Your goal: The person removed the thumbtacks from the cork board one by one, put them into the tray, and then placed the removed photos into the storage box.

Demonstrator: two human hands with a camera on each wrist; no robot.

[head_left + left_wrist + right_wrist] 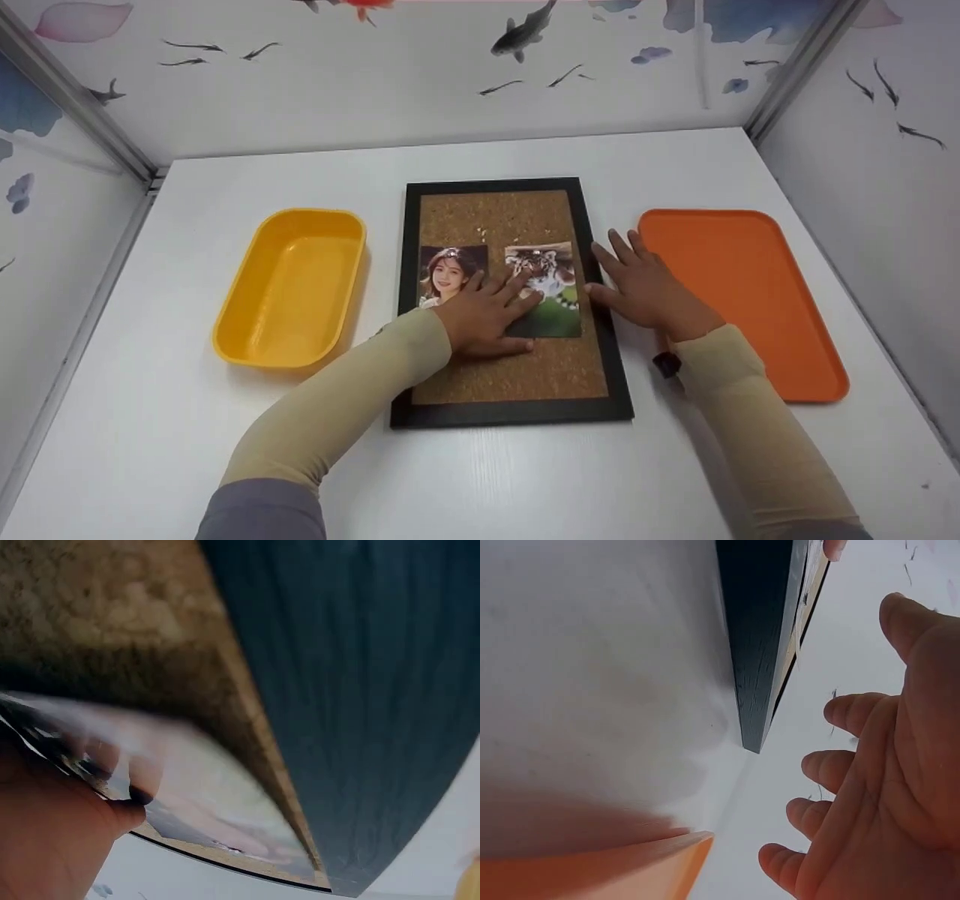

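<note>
A cork board [510,375] in a black frame [517,412] lies flat on the white table. Two photos are on it side by side: a portrait photo of a person [448,271] at left and a tiger photo [551,322] at right. My left hand [484,319] lies spread across both, its fingertips over the tiger photo and hiding part of each. In the left wrist view the glossy photo [217,765] shows beside the hand. Fingers spread and holding nothing, my right hand [637,289] is at the frame's right edge; whether it touches is unclear.
A yellow tray [232,315] with deep walls stands to the left of the board. On the right lies a shallow orange tray [772,300], partly covered by the right forearm. White panels [405,97] printed with fish surround the table [480,480].
</note>
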